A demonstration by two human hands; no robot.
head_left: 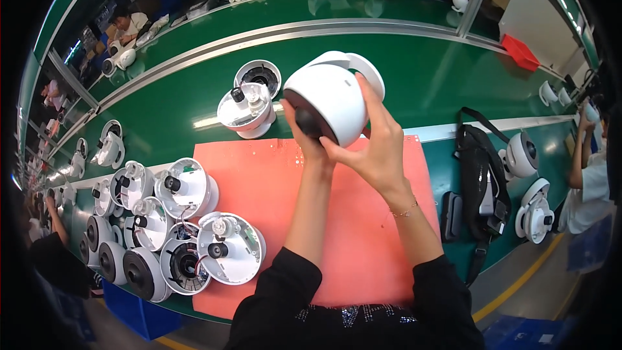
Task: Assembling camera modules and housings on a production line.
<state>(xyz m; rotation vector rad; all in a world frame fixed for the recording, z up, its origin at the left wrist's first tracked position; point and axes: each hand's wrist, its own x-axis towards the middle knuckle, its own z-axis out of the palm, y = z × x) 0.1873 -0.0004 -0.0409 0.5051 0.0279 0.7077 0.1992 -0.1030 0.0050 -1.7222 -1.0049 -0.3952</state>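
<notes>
Above the orange-red mat (369, 240) I hold up a white dome security camera (334, 97) in both hands. Its black front with the lens points down to the left, and its round white base shows behind on the right. My left hand (310, 142) supports the dark front side from below, partly hidden behind it. My right hand (379, 149) grips the right side, fingers on the shell and thumb at the lower edge. Just beyond the mat, an opened camera housing (247, 111) with a small black lens module stands on the green belt (447, 68).
Several opened camera housings (228, 253) with wires crowd the mat's left side. A black strapped bag (479, 181), a dark case (451, 217) and assembled cameras (520, 155) lie to the right. A metal rail (285, 34) runs across the far side; co-workers sit around the line.
</notes>
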